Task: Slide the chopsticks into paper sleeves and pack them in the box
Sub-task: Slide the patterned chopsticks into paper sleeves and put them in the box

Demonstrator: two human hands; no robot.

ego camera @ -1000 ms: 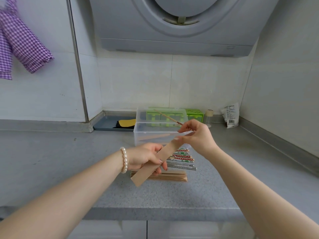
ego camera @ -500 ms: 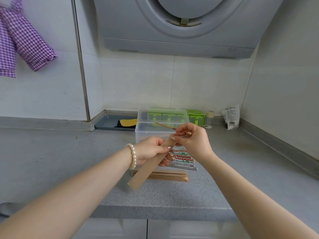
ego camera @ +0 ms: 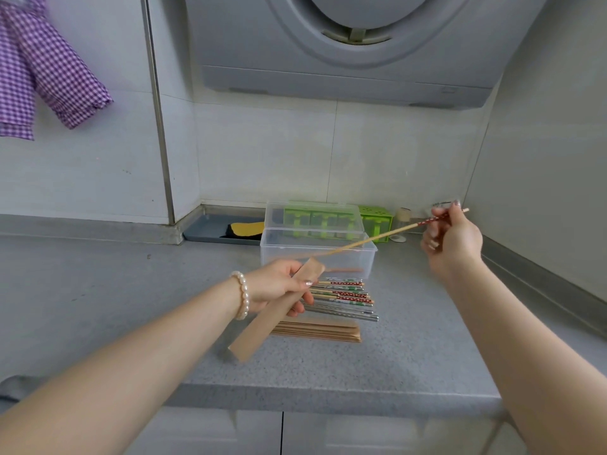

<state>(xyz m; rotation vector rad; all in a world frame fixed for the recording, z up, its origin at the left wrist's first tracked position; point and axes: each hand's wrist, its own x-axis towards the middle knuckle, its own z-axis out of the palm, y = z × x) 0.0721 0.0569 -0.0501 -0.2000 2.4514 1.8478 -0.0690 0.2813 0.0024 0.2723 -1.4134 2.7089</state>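
- Grey speckled desk (ego camera: 410, 362) in a tiled kitchen corner, grey hood (ego camera: 354, 47) overhead, purple checked cloth (ego camera: 56, 67) hanging top left.
- Left hand (ego camera: 279, 285) grips a brown paper sleeve (ego camera: 272, 310), tilted, open end up-right; pearl bracelet (ego camera: 241, 298) on wrist.
- Right hand (ego camera: 451, 239) raised at right, fingers pinching the red-patterned end of one chopstick (ego camera: 377, 238); its thin tip points at the sleeve mouth, can't tell if inside.
- Clear plastic box (ego camera: 317, 257) open behind, lid up.
- Loose chopsticks (ego camera: 345, 295) lying in front of box, stack of sleeves (ego camera: 322, 331) nearer the desk edge.
- Green container (ego camera: 376, 218) behind box.
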